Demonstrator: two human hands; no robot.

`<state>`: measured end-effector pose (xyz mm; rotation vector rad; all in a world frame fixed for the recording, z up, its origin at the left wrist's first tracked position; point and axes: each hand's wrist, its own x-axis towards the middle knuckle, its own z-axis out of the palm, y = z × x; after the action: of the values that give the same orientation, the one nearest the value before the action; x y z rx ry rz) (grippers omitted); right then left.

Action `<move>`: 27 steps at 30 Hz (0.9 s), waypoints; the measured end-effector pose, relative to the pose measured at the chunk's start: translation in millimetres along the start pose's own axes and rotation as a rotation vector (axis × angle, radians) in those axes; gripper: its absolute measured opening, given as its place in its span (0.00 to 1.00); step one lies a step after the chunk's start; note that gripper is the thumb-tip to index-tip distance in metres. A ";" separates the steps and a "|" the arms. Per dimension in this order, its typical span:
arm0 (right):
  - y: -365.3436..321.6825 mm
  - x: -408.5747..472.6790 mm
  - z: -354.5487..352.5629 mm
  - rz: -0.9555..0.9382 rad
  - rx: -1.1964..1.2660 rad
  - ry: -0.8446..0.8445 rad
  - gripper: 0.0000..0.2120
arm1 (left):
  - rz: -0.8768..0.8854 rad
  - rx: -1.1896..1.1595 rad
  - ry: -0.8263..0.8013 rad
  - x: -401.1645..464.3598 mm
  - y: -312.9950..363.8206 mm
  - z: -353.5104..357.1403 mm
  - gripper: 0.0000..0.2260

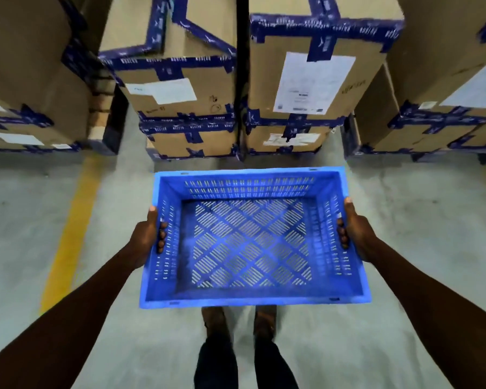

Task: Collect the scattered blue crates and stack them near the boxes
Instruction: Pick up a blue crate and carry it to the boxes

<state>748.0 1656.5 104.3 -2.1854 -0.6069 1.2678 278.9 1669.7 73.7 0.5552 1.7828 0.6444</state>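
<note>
I carry one empty blue crate (250,300) with slotted walls and floor, level and above the concrete floor, in front of my body. My left hand (146,234) grips its left rim, thumb on top and fingers curled through the side handle. My right hand (355,228) grips the right rim the same way. Stacked cardboard boxes (185,105) with blue tape stand directly ahead, their bases just beyond the crate's far edge. No other crate is in view.
More taped box stacks stand at the left (26,80), centre right (314,80) and right (446,80), with dark gaps between them. A yellow floor line (73,234) runs along the left. My feet (236,321) show below the crate on grey concrete.
</note>
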 end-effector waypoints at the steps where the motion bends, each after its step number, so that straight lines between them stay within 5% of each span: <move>1: 7.6 22.9 11.9 0.008 -0.003 0.007 0.32 | -0.004 0.004 0.015 22.3 -8.5 9.2 0.28; 14: 171.9 348.8 203.5 0.053 -0.030 -0.018 0.33 | -0.005 0.062 0.089 367.0 -178.4 127.6 0.29; 27: 222.5 416.4 230.0 0.023 -0.109 -0.004 0.40 | -0.042 0.125 0.129 429.5 -219.8 159.7 0.30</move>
<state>760.3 1796.8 -401.7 -2.2850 -0.6676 1.2782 298.3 1811.6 -414.0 0.5702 1.9613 0.5528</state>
